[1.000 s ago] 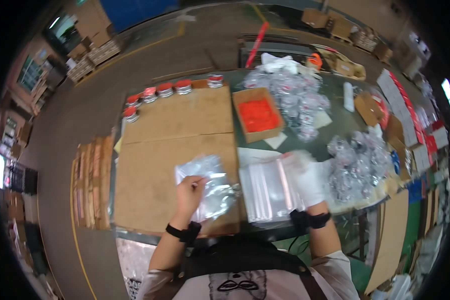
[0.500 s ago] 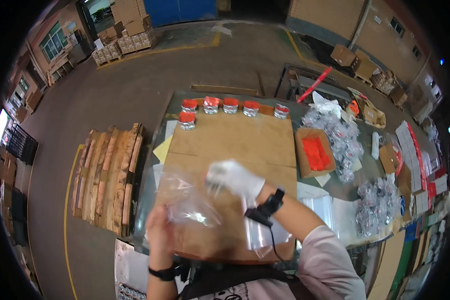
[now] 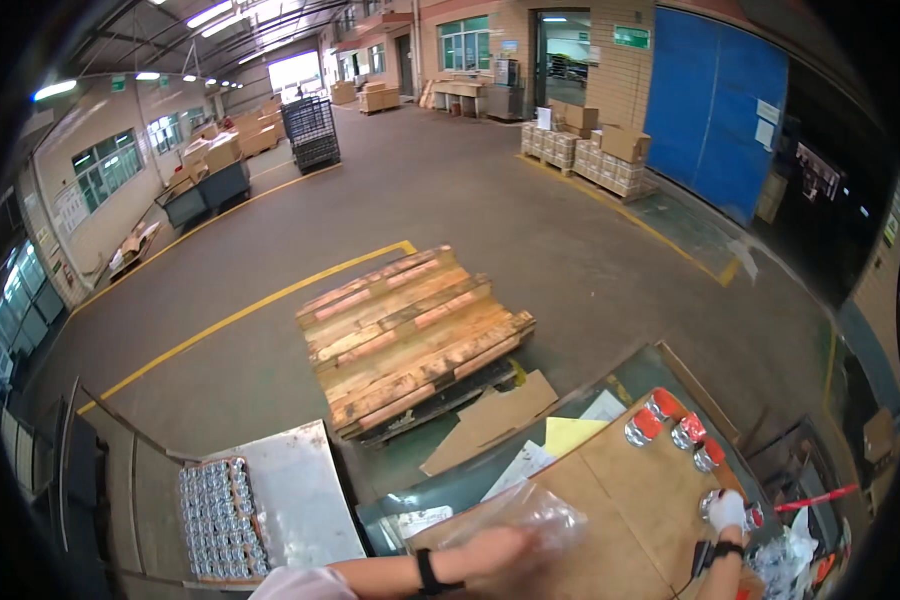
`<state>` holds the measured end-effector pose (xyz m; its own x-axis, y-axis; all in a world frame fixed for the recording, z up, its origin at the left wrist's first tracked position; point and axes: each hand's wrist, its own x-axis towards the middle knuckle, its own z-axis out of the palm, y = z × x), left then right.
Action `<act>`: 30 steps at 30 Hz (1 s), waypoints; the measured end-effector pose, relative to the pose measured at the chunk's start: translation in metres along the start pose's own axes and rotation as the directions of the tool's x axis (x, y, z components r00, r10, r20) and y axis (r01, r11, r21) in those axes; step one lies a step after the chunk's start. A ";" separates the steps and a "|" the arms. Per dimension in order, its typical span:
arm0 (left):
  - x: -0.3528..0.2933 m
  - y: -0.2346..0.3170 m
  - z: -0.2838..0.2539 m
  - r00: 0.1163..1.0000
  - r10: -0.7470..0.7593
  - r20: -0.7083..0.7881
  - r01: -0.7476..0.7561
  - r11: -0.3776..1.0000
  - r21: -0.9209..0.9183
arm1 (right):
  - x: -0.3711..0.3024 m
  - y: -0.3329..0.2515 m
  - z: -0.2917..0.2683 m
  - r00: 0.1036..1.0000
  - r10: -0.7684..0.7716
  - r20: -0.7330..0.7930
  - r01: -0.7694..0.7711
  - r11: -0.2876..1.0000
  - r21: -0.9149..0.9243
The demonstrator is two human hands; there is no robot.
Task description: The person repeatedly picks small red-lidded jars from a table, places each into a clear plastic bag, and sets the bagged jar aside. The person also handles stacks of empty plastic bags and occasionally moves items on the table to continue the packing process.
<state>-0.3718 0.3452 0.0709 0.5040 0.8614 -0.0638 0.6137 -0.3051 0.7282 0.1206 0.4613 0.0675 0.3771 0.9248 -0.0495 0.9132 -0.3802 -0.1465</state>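
My bare left hand (image 3: 505, 550), blurred by motion, is closed on a crumpled clear plastic bag (image 3: 545, 512) over the near left part of the cardboard sheet (image 3: 620, 500). At the sheet's far right edge, my white-gloved right hand (image 3: 728, 511) grips a short silver can (image 3: 708, 503); the glove partly hides its fingers and the can. Another silver can (image 3: 755, 515) stands just right of that hand. Further along the edge are several like it with red tops, among them a corner can (image 3: 662, 403) and one close in front of it (image 3: 643, 428).
Left of the table, a metal-topped cart (image 3: 305, 490) bears a tray of silver pieces (image 3: 220, 520). A wooden pallet (image 3: 410, 335) lies on the floor beyond. Yellow paper (image 3: 573, 436) lies by the sheet. A red stick (image 3: 815, 497) juts out at the right.
The view has swung left, bringing the cart and more floor into sight. My right hand has gone from the middle of the cardboard to a can at its far edge. My left hand still holds the bag.
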 end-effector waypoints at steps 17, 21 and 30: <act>-0.062 0.052 0.067 0.977 0.043 -0.211 -0.102 0.955 -0.277 | -0.360 -0.167 0.029 0.768 -0.638 -0.063 0.632 0.738 0.237; -0.086 0.079 0.067 0.856 0.504 -0.116 -0.491 0.863 0.120 | -0.339 -0.170 0.063 0.795 -0.605 0.039 0.435 0.615 0.657; -0.081 0.095 0.000 0.940 -0.318 0.126 0.282 0.514 -0.810 | -0.380 -0.176 -0.073 0.927 -0.354 -0.121 0.328 0.612 0.720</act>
<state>-0.3542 0.2464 0.1457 0.3551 0.8553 -0.3774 -0.0347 0.4155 0.9089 -0.1727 0.1758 0.1842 0.0450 0.9910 0.1260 0.5717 0.0779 -0.8168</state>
